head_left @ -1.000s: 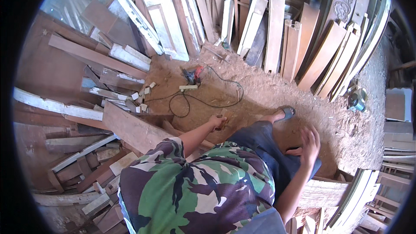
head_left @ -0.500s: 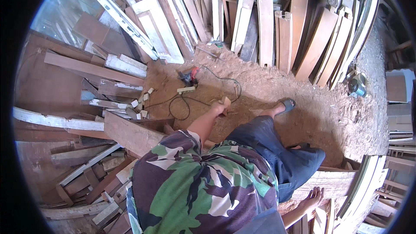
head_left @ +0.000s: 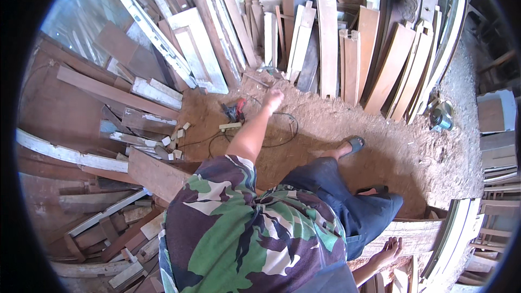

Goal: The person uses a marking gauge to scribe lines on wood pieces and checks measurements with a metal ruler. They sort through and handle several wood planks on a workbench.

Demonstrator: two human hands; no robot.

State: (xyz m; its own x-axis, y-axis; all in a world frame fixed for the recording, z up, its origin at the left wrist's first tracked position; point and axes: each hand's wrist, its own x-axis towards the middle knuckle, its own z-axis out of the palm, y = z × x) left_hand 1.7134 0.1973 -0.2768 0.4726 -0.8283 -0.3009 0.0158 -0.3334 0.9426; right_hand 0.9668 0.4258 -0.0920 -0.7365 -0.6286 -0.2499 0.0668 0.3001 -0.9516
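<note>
Fingers of the left hand (head_left: 273,99) curl loosely, gripping nothing, stretched above the sawdust floor (head_left: 347,119) just right of the red power tool (head_left: 234,111) and black cable (head_left: 282,130); the right hand (head_left: 388,250) lies flat, fingers spread, on a pale plank (head_left: 418,236)

I see no packages, labels, signs or screens from here. The view takes in only bare timber, sawdust and loose gear, and nothing among it carries a printed face, a wrapper or a display that I can make out.
</note>
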